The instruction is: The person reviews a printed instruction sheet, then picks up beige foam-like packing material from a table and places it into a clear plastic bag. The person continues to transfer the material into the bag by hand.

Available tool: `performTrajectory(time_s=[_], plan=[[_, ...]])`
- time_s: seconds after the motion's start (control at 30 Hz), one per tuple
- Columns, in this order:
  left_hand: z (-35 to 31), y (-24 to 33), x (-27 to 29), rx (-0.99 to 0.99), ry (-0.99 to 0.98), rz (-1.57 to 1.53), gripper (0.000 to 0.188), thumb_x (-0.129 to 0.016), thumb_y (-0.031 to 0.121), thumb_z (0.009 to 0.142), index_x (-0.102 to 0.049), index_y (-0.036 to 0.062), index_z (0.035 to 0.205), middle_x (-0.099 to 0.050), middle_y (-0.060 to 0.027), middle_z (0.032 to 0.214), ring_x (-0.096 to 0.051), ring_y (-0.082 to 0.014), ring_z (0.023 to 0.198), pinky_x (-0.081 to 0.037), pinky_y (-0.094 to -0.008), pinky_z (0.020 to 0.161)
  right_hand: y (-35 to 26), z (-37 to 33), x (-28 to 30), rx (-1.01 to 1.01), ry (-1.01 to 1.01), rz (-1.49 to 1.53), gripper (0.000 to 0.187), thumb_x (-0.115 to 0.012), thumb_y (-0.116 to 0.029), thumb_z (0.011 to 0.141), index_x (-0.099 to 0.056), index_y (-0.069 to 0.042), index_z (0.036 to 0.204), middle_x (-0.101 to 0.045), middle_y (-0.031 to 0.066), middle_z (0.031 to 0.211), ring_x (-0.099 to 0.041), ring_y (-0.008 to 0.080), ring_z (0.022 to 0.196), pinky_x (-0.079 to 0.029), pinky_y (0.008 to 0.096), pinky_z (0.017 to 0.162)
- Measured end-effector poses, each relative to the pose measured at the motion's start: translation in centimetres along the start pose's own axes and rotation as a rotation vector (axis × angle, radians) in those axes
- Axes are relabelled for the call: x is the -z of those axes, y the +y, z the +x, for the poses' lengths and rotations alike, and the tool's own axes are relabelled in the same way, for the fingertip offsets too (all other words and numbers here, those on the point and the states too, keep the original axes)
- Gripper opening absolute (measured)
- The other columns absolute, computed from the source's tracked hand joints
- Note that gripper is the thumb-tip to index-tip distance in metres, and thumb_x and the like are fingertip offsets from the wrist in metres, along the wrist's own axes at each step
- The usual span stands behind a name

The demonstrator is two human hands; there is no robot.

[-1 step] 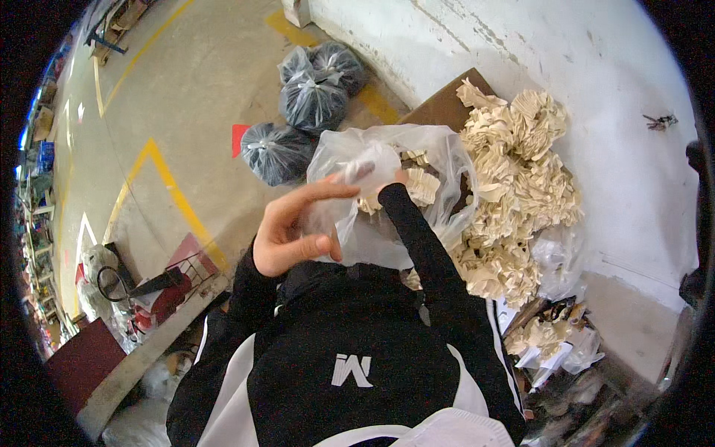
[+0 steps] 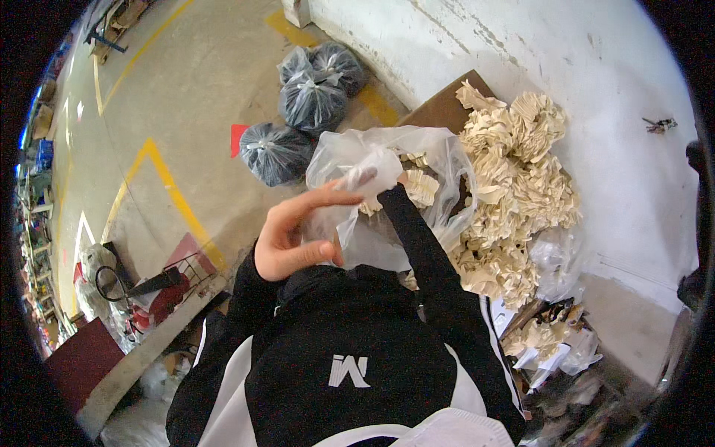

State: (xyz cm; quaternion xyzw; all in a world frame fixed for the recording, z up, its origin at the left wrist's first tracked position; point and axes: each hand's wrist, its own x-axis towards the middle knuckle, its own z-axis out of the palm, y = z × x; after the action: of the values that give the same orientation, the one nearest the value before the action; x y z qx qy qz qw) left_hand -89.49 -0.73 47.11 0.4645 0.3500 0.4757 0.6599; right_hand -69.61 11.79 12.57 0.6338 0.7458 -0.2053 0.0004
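A translucent plastic bag [image 2: 339, 153] spreads open in front of me, with crumpled cream paper [image 2: 421, 188] visible in its mouth. My left hand [image 2: 294, 227] is at the bag's near left side, thumb and fingers wide apart in a curve. Thin plastic film covers its fingertips. My right hand [image 2: 403, 179] reaches into the bag's mouth at the end of a black sleeve. Film and the sleeve hide nearly all of it, so its fingers and anything in them do not show.
A large heap of crumpled cream paper [image 2: 521, 179] lies right of the bag, against the white wall [image 2: 618, 112]. Brown cardboard [image 2: 447, 104] stands behind. Several tied dark bags [image 2: 275, 153] sit on the floor at far left. Mixed scraps [image 2: 551, 343] lie near right; a wire basket [image 2: 195, 272] is at left.
My left hand and the film over its fingertips have shifted very slightly. The bag and paper stay almost where they were.
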Motion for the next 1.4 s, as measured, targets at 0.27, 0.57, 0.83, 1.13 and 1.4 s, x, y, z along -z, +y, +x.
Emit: performTrajectory(time_s=[0.27,0.57,0.83,1.13,1.4], plan=[[-0.1,-0.2,1.9,-0.002,0.084,-0.07,0.055,-0.067,0.023,0.076,-0.048,-0.0049,0.119,-0.062,-0.0098,0.091,-0.063,-0.0161,0.065,-0.039,-0.0297,0.087,3.0,-1.7,4.9,0.005,0.187,0.726,0.023,-0.059,-0.01,0.075,-0.053,-0.003,0.096,-0.061,0.0122,0.083,-0.06,0.0271,0.081,-0.047,0.0356,0.069],[2.6,-1.4,1.1,-0.046,-0.015,-0.172,0.057,-0.067,0.027,0.078,-0.046,-0.005,0.119,-0.057,-0.0144,0.103,-0.06,-0.0177,0.059,-0.047,-0.0258,0.056,2.7,-13.8,19.6,-0.146,0.044,1.816,0.024,-0.053,-0.007,0.086,-0.048,-0.004,0.109,-0.053,0.0069,0.108,-0.055,0.016,0.098,-0.05,0.0356,0.083],[2.4,-0.6,-1.7,-0.028,-0.004,-0.105,0.059,-0.067,0.031,0.078,-0.045,-0.0046,0.12,-0.056,-0.0144,0.103,-0.06,-0.017,0.062,-0.047,-0.0257,0.059,3.9,-13.8,15.0,-0.135,0.079,1.294,0.025,-0.056,-0.007,0.081,-0.053,-0.001,0.105,-0.058,0.0077,0.099,-0.059,0.0159,0.086,-0.047,0.0265,0.077],[0.2,-0.9,-3.3,-0.019,0.087,-0.079,0.06,-0.067,0.027,0.078,-0.043,-0.0036,0.123,-0.06,-0.0104,0.086,-0.061,-0.017,0.071,-0.049,-0.0269,0.065,10.0,-10.8,-1.6,-0.18,-0.398,0.523,0.034,-0.058,-0.006,0.071,-0.063,-0.012,0.104,-0.061,0.014,0.105,-0.057,0.0308,0.098,-0.046,0.0383,0.083],[-0.8,-0.8,-4.5,-0.033,0.136,-0.005,0.054,-0.065,0.023,0.079,-0.045,-0.0031,0.122,-0.06,-0.0088,0.078,-0.06,-0.0152,0.075,-0.044,-0.0251,0.07,7.3,-11.9,-0.3,-0.186,-0.186,0.077,0.032,-0.06,-0.017,0.079,-0.058,-0.009,0.109,-0.061,0.0155,0.103,-0.058,0.0306,0.094,-0.046,0.0403,0.082]])
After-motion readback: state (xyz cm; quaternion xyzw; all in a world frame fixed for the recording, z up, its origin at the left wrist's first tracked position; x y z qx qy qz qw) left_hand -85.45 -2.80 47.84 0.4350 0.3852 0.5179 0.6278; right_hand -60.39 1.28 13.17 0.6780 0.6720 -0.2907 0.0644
